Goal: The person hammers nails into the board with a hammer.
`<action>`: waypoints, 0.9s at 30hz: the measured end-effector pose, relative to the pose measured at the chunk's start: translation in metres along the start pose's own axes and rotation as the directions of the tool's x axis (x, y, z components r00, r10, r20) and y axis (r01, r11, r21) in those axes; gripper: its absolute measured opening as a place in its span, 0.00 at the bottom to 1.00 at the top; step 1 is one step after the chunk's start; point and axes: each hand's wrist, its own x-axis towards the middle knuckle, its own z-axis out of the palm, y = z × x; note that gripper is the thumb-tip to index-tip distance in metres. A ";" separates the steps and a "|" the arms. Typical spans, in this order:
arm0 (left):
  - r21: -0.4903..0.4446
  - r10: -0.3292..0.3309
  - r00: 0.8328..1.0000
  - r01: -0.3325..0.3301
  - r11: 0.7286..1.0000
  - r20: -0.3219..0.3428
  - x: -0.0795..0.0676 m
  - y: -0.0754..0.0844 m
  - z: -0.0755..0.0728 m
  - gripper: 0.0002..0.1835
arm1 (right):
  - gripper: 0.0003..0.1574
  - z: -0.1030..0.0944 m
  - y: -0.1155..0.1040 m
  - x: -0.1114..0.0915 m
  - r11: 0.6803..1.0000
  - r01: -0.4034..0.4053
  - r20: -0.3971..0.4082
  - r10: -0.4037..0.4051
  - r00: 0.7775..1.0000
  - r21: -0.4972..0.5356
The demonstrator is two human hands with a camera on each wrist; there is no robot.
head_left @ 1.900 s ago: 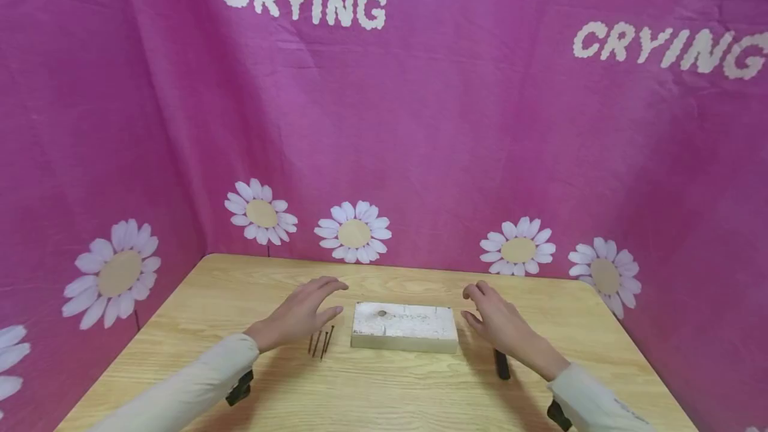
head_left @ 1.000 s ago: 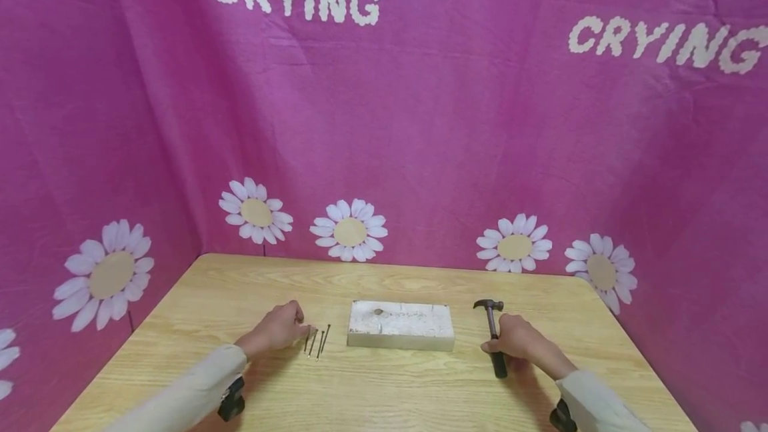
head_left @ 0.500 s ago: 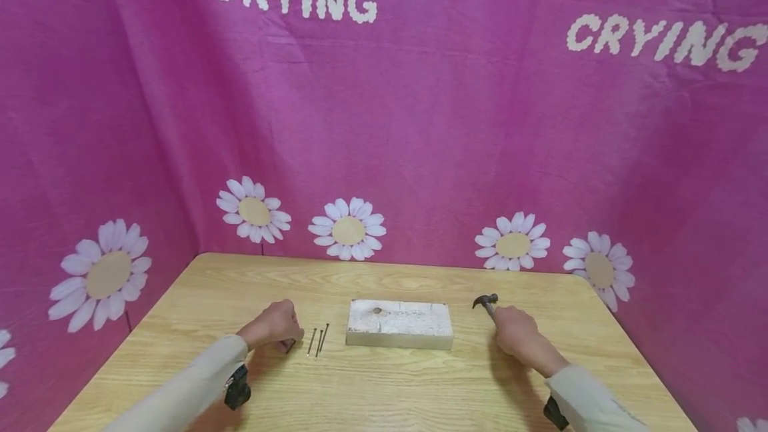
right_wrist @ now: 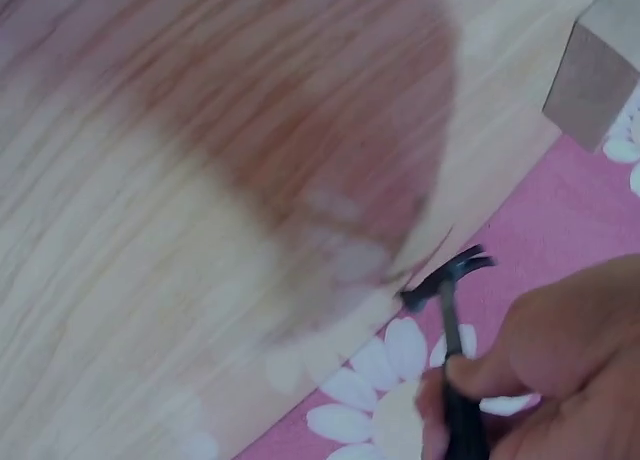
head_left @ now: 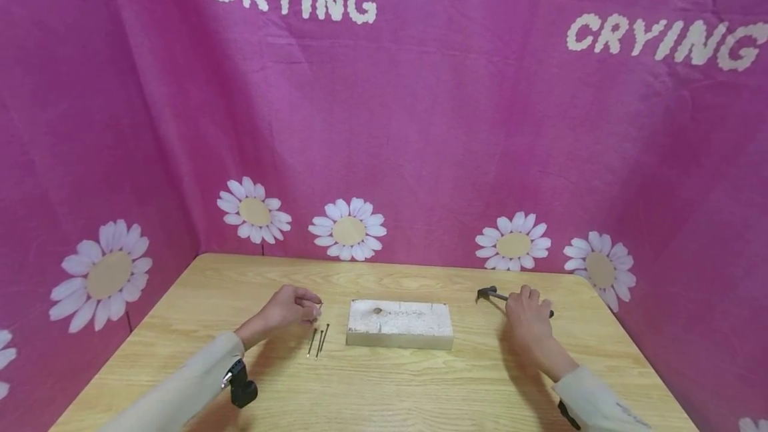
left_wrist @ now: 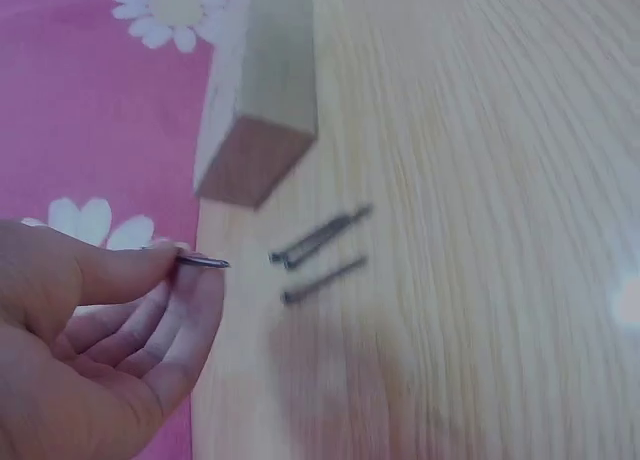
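Between its thumb and fingertips my left hand [head_left: 283,309] pinches a single nail [left_wrist: 205,262], raised above the table left of the wooden block. My right hand [head_left: 529,325] holds a claw hammer [right_wrist: 450,292] by its dark handle, thumb along the grip in the right wrist view. Its black head [head_left: 487,293] points left, past the block's right end. Whitish on top, the wooden block [head_left: 399,322] lies flat at the middle of the table. Three dark nails [head_left: 311,343] rest side by side between my left hand and the block.
The light wood-grain table [head_left: 390,392] meets a pink curtain [head_left: 420,119] with daisies at its back edge and along both sides. A black wrist camera [head_left: 243,389] hangs under my left sleeve.
My left hand has picked one nail out of the group and lifted it. My right hand has taken hold of the hammer and raised it, its handle now turned nearly sideways.
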 end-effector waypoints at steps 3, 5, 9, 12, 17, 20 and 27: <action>-0.104 0.010 0.999 -0.006 0.995 0.039 0.004 0.003 0.005 0.14 | 0.08 -0.003 0.004 0.002 0.992 0.072 -0.012 -0.071 0.997 0.101; -0.129 0.022 0.999 -0.016 0.991 0.045 0.007 0.005 0.009 0.13 | 0.08 -0.006 0.008 0.006 0.974 0.103 0.024 -0.110 0.994 0.202; -0.177 0.072 0.996 -0.063 0.982 0.046 0.016 0.008 0.021 0.12 | 0.07 -0.015 0.014 0.017 0.907 0.071 0.142 -0.142 0.980 0.416; -0.190 0.116 0.993 -0.108 0.976 0.028 0.023 0.010 0.033 0.12 | 0.08 -0.024 0.016 0.022 0.835 0.014 0.212 -0.156 0.965 0.549; -0.190 0.156 0.987 -0.159 0.969 -0.035 0.036 0.018 0.059 0.11 | 0.06 -0.036 0.011 0.025 0.775 -0.005 0.223 -0.176 0.959 0.632; -0.185 0.173 0.983 -0.181 0.966 -0.060 0.043 0.022 0.074 0.11 | 0.04 -0.040 0.004 0.026 0.755 0.015 0.188 -0.183 0.965 0.656; -0.190 0.233 0.968 -0.248 0.950 -0.095 0.051 0.028 0.093 0.11 | 0.03 -0.040 -0.015 0.027 0.709 0.147 0.024 -0.225 0.974 0.690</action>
